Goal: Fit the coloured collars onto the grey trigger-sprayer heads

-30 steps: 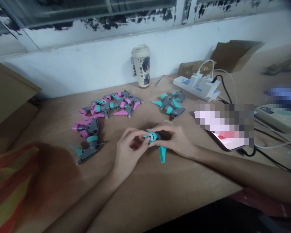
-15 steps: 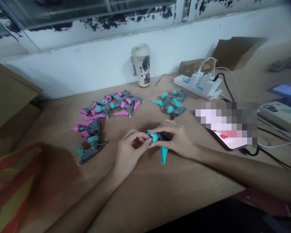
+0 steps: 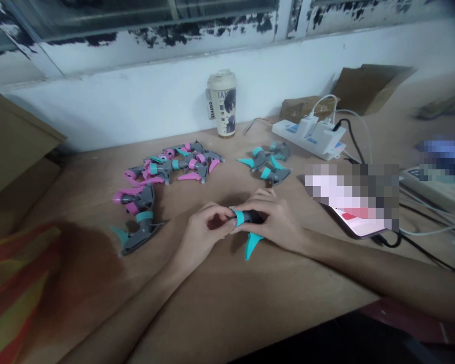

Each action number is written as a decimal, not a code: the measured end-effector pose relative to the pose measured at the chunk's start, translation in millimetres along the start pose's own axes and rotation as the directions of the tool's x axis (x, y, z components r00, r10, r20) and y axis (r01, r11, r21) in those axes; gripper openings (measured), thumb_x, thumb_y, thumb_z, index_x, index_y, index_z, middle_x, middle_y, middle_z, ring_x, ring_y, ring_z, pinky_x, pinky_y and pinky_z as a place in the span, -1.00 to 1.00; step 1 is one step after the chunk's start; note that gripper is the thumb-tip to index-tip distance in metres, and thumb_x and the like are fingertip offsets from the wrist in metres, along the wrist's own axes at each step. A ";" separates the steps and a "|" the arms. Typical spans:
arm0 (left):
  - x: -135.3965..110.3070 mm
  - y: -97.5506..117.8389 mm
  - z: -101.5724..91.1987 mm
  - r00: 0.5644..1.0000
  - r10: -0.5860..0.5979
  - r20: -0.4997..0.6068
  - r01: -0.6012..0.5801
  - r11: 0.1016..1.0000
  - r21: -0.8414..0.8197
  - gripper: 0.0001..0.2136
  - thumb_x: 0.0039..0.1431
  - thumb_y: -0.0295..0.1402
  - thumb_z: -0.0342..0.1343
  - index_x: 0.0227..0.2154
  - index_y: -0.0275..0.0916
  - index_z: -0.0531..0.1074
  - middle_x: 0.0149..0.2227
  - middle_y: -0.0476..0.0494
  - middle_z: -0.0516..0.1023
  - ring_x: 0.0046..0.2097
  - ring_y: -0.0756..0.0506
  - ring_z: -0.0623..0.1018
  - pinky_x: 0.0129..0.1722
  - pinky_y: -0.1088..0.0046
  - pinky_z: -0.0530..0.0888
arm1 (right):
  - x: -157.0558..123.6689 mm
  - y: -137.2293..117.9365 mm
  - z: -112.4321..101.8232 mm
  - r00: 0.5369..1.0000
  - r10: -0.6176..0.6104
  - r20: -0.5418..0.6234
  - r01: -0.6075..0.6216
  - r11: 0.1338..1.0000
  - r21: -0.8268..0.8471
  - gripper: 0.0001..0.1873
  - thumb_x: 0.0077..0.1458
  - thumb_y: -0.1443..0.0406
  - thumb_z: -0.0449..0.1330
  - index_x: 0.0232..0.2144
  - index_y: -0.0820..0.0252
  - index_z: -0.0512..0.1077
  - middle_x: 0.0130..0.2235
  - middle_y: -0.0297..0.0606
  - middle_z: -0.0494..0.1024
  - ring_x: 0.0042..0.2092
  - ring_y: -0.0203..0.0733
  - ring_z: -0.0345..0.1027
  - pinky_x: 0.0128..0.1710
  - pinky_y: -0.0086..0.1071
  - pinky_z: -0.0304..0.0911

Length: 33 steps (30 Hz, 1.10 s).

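Note:
A grey trigger spray head [image 3: 253, 216] with a teal collar and teal trigger is held above the tabletop at the centre. My right hand [image 3: 276, 215] is closed around its grey body, hiding part of it; the teal trigger points down toward me. At the collar's open end, my left hand [image 3: 207, 227] pinches with thumb and forefinger; a small bit there is too hidden to name. Left of my hands lies another teal and grey spray head [image 3: 142, 233]. Beyond it is a heap of pink, teal and grey spray heads [image 3: 174, 164], and several teal and grey ones [image 3: 269, 161] lie behind my right hand.
Against the wall stands a coffee cup [image 3: 223, 106]. A white power strip [image 3: 309, 135] with plugs and cables is at the back right, near a phone [image 3: 354, 217]. Cardboard [image 3: 15, 141] and a red-yellow bag [image 3: 18, 283] occupy the left side.
The held spray head has turned slightly, its trigger swinging left and its collar opening no longer facing me. Both hands stay at nearly the same spot, the left still pinching at the collar.

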State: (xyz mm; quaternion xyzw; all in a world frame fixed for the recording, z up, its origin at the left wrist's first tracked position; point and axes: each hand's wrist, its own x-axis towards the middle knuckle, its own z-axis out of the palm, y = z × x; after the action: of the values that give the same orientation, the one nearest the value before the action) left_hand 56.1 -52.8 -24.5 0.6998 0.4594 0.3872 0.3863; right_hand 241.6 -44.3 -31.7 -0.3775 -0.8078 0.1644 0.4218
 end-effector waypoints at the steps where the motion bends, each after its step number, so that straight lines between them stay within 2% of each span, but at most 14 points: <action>1: -0.6 0.6 0.6 1.000 -0.014 -0.006 0.014 1.000 0.012 -0.91 0.03 -0.32 0.15 -0.44 -0.23 0.46 -0.47 -0.02 0.36 -0.46 0.02 0.39 -0.52 0.54 0.36 | -0.1 -0.1 0.3 1.000 -0.002 -0.010 0.002 1.000 -0.001 -0.69 -0.11 0.14 0.32 -0.25 0.06 0.51 -0.34 -0.34 0.57 -0.26 -0.22 0.35 -0.19 -0.28 0.11; 7: -4.3 4.4 2.5 0.999 -0.048 -0.014 0.050 0.992 0.116 -0.84 0.09 -0.31 0.09 -0.53 -0.24 0.46 -0.56 -0.01 0.39 -0.50 0.02 0.39 -0.53 0.54 0.35 | -1.1 0.0 3.0 0.998 -0.056 -0.042 0.053 0.997 -0.064 -0.71 -0.07 0.16 0.31 -0.23 0.05 0.51 -0.35 -0.35 0.57 -0.26 -0.22 0.33 -0.18 -0.26 0.11; 11: -3.9 2.0 1.8 0.996 -0.087 0.002 0.087 0.996 0.024 -0.88 0.06 -0.31 0.13 -0.49 -0.25 0.46 -0.55 0.01 0.38 -0.50 0.02 0.38 -0.52 0.54 0.35 | 0.1 0.0 3.0 0.996 -0.080 -0.044 0.076 0.994 -0.082 -0.73 -0.07 0.21 0.31 -0.24 0.07 0.51 -0.35 -0.35 0.56 -0.25 -0.22 0.31 -0.19 -0.27 0.11; 15: -5.1 0.7 2.5 0.997 -0.064 -0.048 0.063 0.998 -0.027 -0.89 0.03 -0.31 0.15 -0.42 -0.24 0.47 -0.49 -0.01 0.39 -0.49 0.03 0.41 -0.50 0.52 0.40 | 1.7 -0.6 2.6 0.998 -0.052 -0.034 0.050 0.997 -0.056 -0.73 -0.09 0.20 0.32 -0.26 0.08 0.51 -0.34 -0.34 0.56 -0.26 -0.23 0.32 -0.18 -0.27 0.12; 19: -6.9 2.4 4.5 0.997 -0.005 -0.075 0.010 0.998 0.069 -0.92 0.05 -0.35 0.12 -0.42 -0.22 0.47 -0.45 -0.03 0.41 -0.48 0.03 0.43 -0.50 0.52 0.39 | 1.5 -0.5 3.2 0.999 -0.021 -0.027 0.020 0.999 -0.033 -0.69 -0.14 0.19 0.35 -0.27 0.09 0.51 -0.35 -0.34 0.57 -0.26 -0.23 0.34 -0.18 -0.27 0.11; 24: -7.9 4.8 6.8 0.992 0.014 -0.128 0.013 0.978 0.208 -0.94 0.04 -0.38 0.10 -0.46 -0.22 0.45 -0.50 0.01 0.39 -0.47 0.02 0.41 -0.49 0.54 0.38 | 0.5 -0.5 3.7 0.997 -0.067 -0.041 0.064 0.997 -0.052 -0.72 -0.11 0.20 0.33 -0.27 0.09 0.51 -0.37 -0.36 0.56 -0.27 -0.24 0.33 -0.17 -0.27 0.09; 30: -8.1 8.7 8.1 0.987 -0.146 -0.065 0.150 0.987 0.059 -0.87 0.07 -0.32 0.06 -0.42 -0.27 0.44 -0.49 -0.01 0.43 -0.53 0.04 0.40 -0.53 0.55 0.41 | -1.3 -0.9 4.2 0.989 -0.136 -0.061 0.129 0.986 -0.101 -0.73 -0.05 0.17 0.29 -0.26 0.13 0.51 -0.34 -0.35 0.57 -0.26 -0.25 0.33 -0.13 -0.25 0.06; 33: -10.3 6.1 9.9 0.986 -0.126 -0.105 0.131 0.991 0.039 -0.87 0.09 -0.29 0.07 -0.41 -0.25 0.43 -0.49 0.01 0.41 -0.50 0.04 0.41 -0.49 0.56 0.42 | -1.2 -2.5 4.3 0.989 -0.135 -0.065 0.128 0.986 -0.112 -0.75 -0.03 0.18 0.28 -0.26 0.12 0.50 -0.33 -0.35 0.57 -0.25 -0.24 0.33 -0.12 -0.25 0.06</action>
State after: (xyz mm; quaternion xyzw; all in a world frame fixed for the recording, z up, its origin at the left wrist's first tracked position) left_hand 64.2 -66.1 -25.0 0.6567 0.5315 0.3862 0.3703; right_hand 237.4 -46.6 -33.4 -0.3512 -0.8228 0.0788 0.4398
